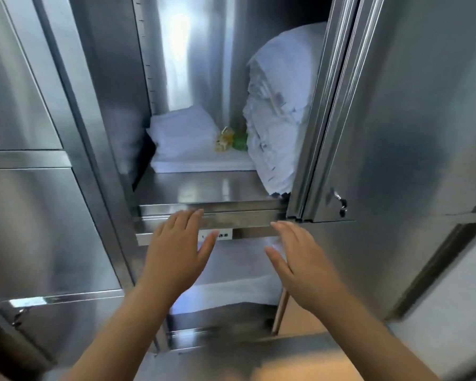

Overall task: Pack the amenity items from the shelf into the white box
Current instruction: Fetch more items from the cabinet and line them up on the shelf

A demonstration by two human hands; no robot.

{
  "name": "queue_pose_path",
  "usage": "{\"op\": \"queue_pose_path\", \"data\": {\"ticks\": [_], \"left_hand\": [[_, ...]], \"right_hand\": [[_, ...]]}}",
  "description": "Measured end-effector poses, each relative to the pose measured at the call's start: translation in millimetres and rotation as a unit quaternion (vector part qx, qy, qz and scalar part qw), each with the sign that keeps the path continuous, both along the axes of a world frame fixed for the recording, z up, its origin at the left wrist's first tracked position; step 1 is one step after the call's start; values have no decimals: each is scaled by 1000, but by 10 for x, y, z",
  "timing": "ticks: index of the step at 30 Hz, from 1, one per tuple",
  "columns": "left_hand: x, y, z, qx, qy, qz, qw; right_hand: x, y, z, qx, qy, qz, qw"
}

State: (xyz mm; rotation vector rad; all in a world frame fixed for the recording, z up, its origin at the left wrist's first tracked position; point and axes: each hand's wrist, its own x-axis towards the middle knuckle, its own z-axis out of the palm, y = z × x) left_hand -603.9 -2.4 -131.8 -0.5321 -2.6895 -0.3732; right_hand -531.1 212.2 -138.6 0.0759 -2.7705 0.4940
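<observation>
Stainless steel cabinet [52,215], standing open. The shelf [204,188] at mid-height is the landmark here.

- Right of the shelf: sliding door [396,133], pushed aside, its edge covering part of the shelf's right end.
- On the shelf, right end: tall stack of folded white linen [278,111], leaning slightly, its base near the front edge.
- On the shelf, rear left: lower pile of folded white towels [182,138], on a flat white sheet.
- Below the shelf: more white linen [231,276] on the next level down.
- In front of the shelf's front lip: both hands, raised, palms away from the person. The left hand [176,251] has its fingers straight and close together, thumb spread, with the fingertips level with the lip; contact cannot be told. The right hand [300,259] is likewise flat and spread, just below the lip. Neither holds anything.
- On the shelf, at the back, between the towel pile and the tall stack: the amenity items, a small yellowish packet [224,139] and a green packet [240,141] side by side. Details too blurred to make out.
- Just under the shelf's lip, between the hands: small white label [217,235].
- Right of the shelf, on the door's lower corner: small lock [341,206].
</observation>
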Motion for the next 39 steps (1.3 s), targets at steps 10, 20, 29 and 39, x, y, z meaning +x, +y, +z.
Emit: {"op": "queue_pose_path", "data": {"ticks": [10, 20, 29, 39], "left_hand": [[-1502, 606, 12, -7, 25, 57, 998], [-2909, 682, -244, -19, -16, 94, 995], [-4513, 1049, -427, -23, -13, -7, 1000], [-5334, 1483, -722, 60, -38, -98, 993]], "right_hand": [[-1829, 516, 12, 29, 8, 82, 996], [-3442, 490, -240, 18, -6, 87, 996], [-4713, 470, -548, 17, -60, -14, 998], [-5241, 570, -774, 45, -99, -107, 988]]}}
